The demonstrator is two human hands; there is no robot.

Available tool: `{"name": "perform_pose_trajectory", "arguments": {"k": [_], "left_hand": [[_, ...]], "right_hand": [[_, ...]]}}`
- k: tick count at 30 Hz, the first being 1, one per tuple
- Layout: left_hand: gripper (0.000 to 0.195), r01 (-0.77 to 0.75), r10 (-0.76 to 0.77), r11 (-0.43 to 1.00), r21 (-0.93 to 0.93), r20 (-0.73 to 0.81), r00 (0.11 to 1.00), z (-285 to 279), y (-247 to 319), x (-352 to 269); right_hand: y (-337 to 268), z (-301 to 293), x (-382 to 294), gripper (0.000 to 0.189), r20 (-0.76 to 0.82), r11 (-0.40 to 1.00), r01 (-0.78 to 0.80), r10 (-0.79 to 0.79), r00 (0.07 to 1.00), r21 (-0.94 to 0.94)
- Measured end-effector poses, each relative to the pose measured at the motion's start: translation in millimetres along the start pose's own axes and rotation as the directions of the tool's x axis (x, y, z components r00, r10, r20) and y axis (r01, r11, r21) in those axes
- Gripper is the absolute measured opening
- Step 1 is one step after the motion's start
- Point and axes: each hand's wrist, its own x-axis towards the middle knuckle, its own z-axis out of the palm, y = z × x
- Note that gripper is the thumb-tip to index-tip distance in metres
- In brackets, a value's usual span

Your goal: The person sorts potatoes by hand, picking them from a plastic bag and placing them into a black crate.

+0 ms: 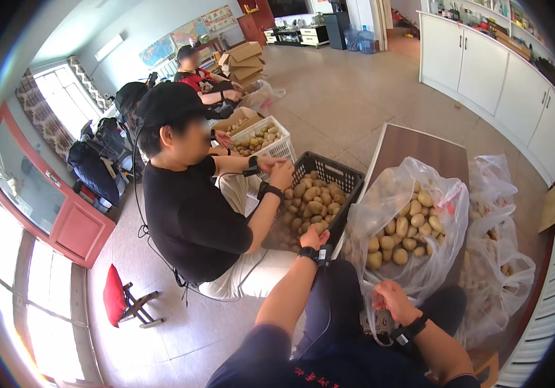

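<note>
My left hand (312,237) reaches over the near edge of a black plastic crate (350,177) filled with potatoes (314,196). Its fingers are around a potato (319,226), partly hidden by the hand. My right hand (395,301) is at the near side of a clear plastic bag (379,194), fingers loosely bent and nothing visible in them. Inside the bag, which lies open on a low brown table (418,145), are many potatoes (411,223). Both wrists wear black straps with small devices.
A co-worker (190,208) in black sits close on my left, both hands together above the crate. Beyond are a white crate (277,140) of potatoes and another seated person (200,77). More potato bags (495,262) stand right of the table. A red-cushioned folding stool (117,298) is at left.
</note>
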Motion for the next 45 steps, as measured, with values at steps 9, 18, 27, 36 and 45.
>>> {"name": "perform_pose_trajectory", "arguments": {"k": [9, 18, 27, 36, 45], "left_hand": [[0.029, -0.044, 0.04, 0.987, 0.156, 0.03, 0.999, 24, -3, -23], [0.037, 0.157, -0.472, 0.822, 0.548, 0.5, 0.726, 120, -85, -208], [0.048, 0.279, -0.704, 0.707, 0.649, 0.614, 0.356, 142, -93, -292], [0.047, 0.095, -0.616, 0.7, 0.707, 0.532, 0.581, 147, -102, -304], [0.04, 0.027, -0.563, 0.658, 0.752, 0.469, 0.68, 142, -106, -305]], "right_hand": [[-21, -7, 8, 0.025, -0.111, 0.986, 0.116, -0.103, 0.988, 0.118], [-108, -45, 33, 0.023, -0.443, 0.809, 0.528, -0.386, 0.809, 0.259], [-142, -70, 35, 0.031, -0.594, 0.765, 0.607, -0.392, 0.703, 0.214], [-136, -69, 42, 0.036, -0.632, 0.753, 0.656, -0.481, 0.608, 0.059], [-113, -88, 61, 0.036, -0.47, 0.538, 0.428, -0.843, 0.262, -0.726]]}}
